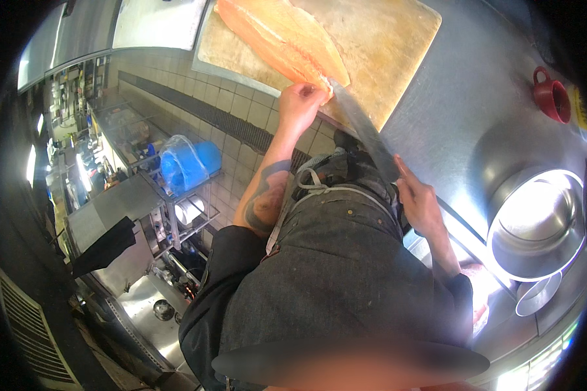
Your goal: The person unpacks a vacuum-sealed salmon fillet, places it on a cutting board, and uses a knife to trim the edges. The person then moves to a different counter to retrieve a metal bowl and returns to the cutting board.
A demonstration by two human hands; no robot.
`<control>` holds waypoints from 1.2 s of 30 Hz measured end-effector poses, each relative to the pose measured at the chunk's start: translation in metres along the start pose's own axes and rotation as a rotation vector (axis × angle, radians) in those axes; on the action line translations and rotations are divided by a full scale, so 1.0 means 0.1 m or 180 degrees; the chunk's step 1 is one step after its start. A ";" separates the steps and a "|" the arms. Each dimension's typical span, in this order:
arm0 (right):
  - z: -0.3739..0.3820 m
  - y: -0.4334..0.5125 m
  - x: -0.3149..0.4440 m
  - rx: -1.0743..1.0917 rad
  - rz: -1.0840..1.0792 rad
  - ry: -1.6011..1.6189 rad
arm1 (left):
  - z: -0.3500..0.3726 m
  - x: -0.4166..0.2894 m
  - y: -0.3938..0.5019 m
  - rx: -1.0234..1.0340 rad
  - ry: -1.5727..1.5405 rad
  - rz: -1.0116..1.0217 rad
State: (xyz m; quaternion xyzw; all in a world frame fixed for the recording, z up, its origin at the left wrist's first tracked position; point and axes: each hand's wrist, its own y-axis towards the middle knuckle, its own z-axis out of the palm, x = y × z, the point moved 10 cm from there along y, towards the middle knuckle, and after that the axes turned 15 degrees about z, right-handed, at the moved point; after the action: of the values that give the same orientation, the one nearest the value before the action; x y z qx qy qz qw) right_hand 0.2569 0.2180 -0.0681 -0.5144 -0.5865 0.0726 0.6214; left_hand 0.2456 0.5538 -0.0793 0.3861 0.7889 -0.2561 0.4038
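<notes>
An orange fish fillet (283, 39) lies across a worn cutting board (396, 58), its narrow end towards me at the board's near edge. Pinched in the fingers of my left hand (302, 100) is the tip of that narrow end. My right hand (418, 198) grips a long knife (367, 129) by its handle, the index finger stretched along it. The blade points up and left, and its tip end is at the narrow end of the fillet, just right of my left fingers. The handle is mostly hidden by my hand.
On the steel counter (450, 107) at right stand a red mug (552, 100), a large round metal pot (538, 225) and a smaller metal container (539, 293). A white board (159, 24) is at the upper left. Across the tiled floor, a blue container (191, 163) in clear plastic stands on a metal rack.
</notes>
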 end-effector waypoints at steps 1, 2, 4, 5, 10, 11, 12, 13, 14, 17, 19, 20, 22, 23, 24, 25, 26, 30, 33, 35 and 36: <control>-0.03 0.00 -0.02 -0.0050 0.0033 -0.0029 | -0.06 -0.12 0.02 -0.0050 0.0319 0.0397; -0.05 0.02 -0.09 -0.0067 0.0237 -0.0104 | -0.09 -0.20 0.02 -0.0058 0.0688 0.0618; -0.14 0.00 -0.06 -0.0156 0.0042 -0.0073 | -0.05 -0.54 0.01 0.0099 0.0981 0.1657; -0.16 0.00 -0.11 -0.0150 0.0157 -0.0078 | -0.02 -0.69 -0.02 0.0183 0.1143 0.2108; -0.28 -0.04 -0.16 -0.0026 0.0197 -0.0371 | 0.21 -0.99 0.03 0.0997 0.1611 0.2972; -0.31 -0.04 -0.16 -0.0024 0.0209 -0.0370 | 0.25 -1.02 0.03 0.1186 0.1736 0.3122; -0.32 -0.04 -0.15 -0.0015 0.0151 -0.0401 | 0.26 -1.04 0.05 0.1302 0.1821 0.3181; -0.34 -0.04 -0.15 -0.0009 0.0127 -0.0433 | 0.28 -1.04 0.07 0.1421 0.1904 0.3239; -0.35 -0.04 -0.19 -0.0022 0.0216 -0.0526 | 0.30 -1.06 0.07 0.1527 0.1970 0.3320; -0.35 -0.06 -0.10 0.0071 -0.0135 -0.0459 | 0.35 -1.11 0.05 0.1698 0.2119 0.3582; -0.34 -0.03 -0.18 0.0159 0.0105 -0.0544 | 0.38 -1.13 0.05 0.1811 0.2208 0.3655; -0.33 -0.02 -0.23 0.0212 0.0251 -0.0627 | 0.40 -1.14 0.05 0.1855 0.2274 0.3708; -0.34 -0.02 -0.20 0.0182 0.0161 -0.0591 | 0.43 -1.14 0.07 0.1968 0.2325 0.3708; -0.34 -0.02 -0.18 0.0170 0.0117 -0.0576 | 0.44 -1.14 0.07 0.2020 0.2351 0.3719; -0.35 -0.02 -0.15 0.0132 0.0041 -0.0542 | 0.46 -1.13 0.07 0.2106 0.2370 0.3707; -0.36 -0.03 -0.12 0.0096 -0.0037 -0.0509 | 0.49 -1.12 0.08 0.2193 0.2385 0.3701; -0.37 -0.03 -0.09 0.0062 -0.0123 -0.0476 | 0.51 -1.11 0.09 0.2270 0.2398 0.3698; -0.42 -0.02 -0.20 0.0065 0.0282 -0.0695 | 0.60 -1.06 0.17 0.2480 0.2291 0.3518; -0.46 -0.05 -0.25 0.0129 0.0430 -0.0585 | 0.71 -0.98 0.18 0.2734 0.2658 0.3647; -0.46 -0.06 -0.25 0.0149 0.0408 -0.0533 | 0.76 -0.99 0.14 0.2789 0.2706 0.3913; -0.46 -0.06 -0.26 0.0158 0.0388 -0.0500 | 0.76 -0.99 0.15 0.2776 0.2713 0.3930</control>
State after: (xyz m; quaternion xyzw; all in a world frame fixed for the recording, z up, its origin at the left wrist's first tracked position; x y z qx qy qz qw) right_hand 0.2832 0.1719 -0.0704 -0.5264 -0.5990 0.1649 0.5805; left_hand 0.3284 0.4685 -0.0396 0.9285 0.3537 -0.1042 -0.0436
